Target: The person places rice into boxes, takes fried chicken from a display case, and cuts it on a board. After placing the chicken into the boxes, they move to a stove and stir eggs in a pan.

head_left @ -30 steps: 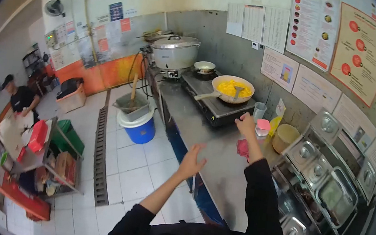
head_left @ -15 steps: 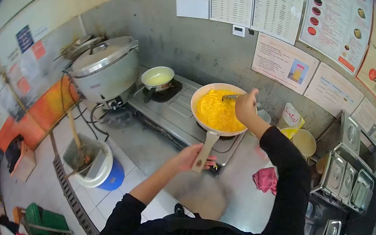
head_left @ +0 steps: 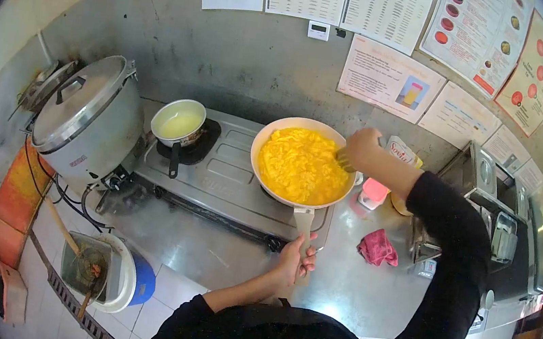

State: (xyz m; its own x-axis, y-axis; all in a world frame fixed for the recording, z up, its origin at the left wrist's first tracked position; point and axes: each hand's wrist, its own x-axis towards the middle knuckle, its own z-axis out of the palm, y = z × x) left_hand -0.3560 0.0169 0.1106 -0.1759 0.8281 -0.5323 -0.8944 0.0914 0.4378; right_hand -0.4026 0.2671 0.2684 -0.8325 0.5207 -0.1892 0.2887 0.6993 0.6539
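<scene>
A cream-coloured frying pan (head_left: 260,170) full of yellow scrambled egg (head_left: 303,163) stands on the right side of the gas stove. My left hand (head_left: 292,261) is wrapped round the pan's beige handle (head_left: 303,222). Over the pan's right edge, my right hand (head_left: 363,151) grips what looks like a metal fork (head_left: 342,159); its tip is at the egg and most of its handle is hidden by my fingers. On the left burner sits a small pot (head_left: 181,123) of pale yellow liquid, its black handle pointing toward me.
A large rice cooker (head_left: 90,139) stands left of the stove (head_left: 226,199). Right of the pan are a pink-and-white container (head_left: 373,192), a red cloth (head_left: 378,247) and metal food containers (head_left: 503,234). A blue-and-white bucket (head_left: 145,282) is on the floor at lower left.
The camera view has shifted, bringing the stove closer. My right hand has turned and lowered at the pan's right edge, with the fork shifted to the egg's right side. My left hand keeps the handle.
</scene>
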